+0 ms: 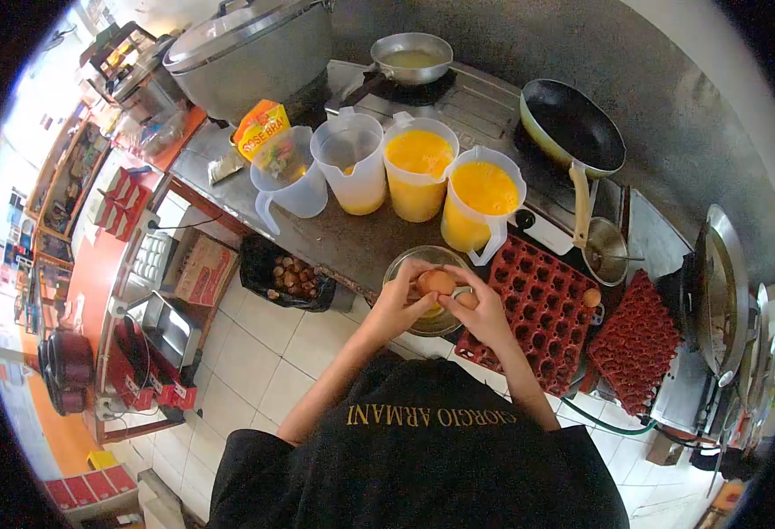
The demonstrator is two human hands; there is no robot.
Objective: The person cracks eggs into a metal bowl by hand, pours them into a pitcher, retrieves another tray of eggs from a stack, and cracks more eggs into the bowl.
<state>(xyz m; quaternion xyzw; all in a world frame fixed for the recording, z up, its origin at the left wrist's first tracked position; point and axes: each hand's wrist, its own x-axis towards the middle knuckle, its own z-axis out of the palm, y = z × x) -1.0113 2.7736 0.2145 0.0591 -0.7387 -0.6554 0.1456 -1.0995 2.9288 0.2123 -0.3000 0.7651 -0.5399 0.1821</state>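
Both hands meet over a clear glass bowl [438, 327] at the counter's front edge. A brown egg [436, 281] is between them, with the fingers of my left hand [398, 300] closed around it. My right hand [484, 316] touches the same egg with its fingertips and has a second egg [468, 300] in its curled fingers. Some yellowish liquid shows in the bowl; the hands cover much of it. Right of the bowl lies a red egg tray [542, 317], with one egg [591, 298] at its right side.
Behind the bowl stand pitchers of yellow liquid [484, 188] and a nearly empty pitcher [350, 167]. A frying pan [573, 128] points its handle toward the tray. Another red tray [639, 348] lies right. A black bag of shells [286, 278] hangs at the counter's left front.
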